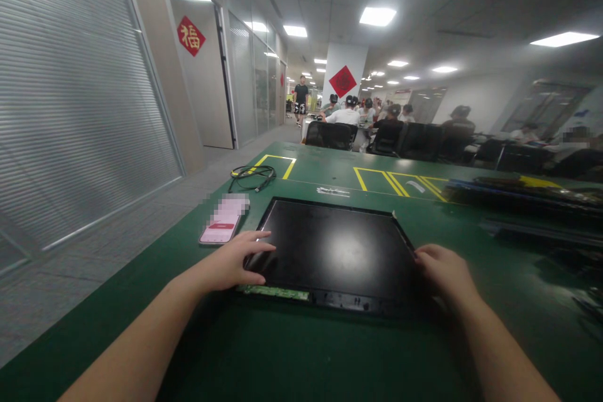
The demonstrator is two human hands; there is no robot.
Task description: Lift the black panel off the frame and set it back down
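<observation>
A flat black display panel (335,251) lies face up on the green desk (292,358), close to the near edge and squarely in front of the person, with a strip of green circuit board (273,292) showing along its near left edge. The left hand (233,262) rests on the panel's near left corner, fingers spread flat over the dark glass and thumb pressing along the edge, so its grip is loose and open, laid on rather than closed around anything. The right hand (443,271) sits at the panel's right edge, fingers curled over the rim; whether that grip is truly clenched on the edge cannot be told (the fingertips are hidden behind the hand). Just left of the panel, and apart from it, lies a phone (223,223) with a pink screen. Farther back a coiled black cable (251,176) lies near yellow floor-style markings (277,164) taped on the desk. To the right, well apart from the hands, is a stack of dark flat panels (522,195). In the background, people sit on black chairs (384,137), 1 person stands in the corridor (300,98), and 2 red diamond signs (190,36) hang on the walls.
</observation>
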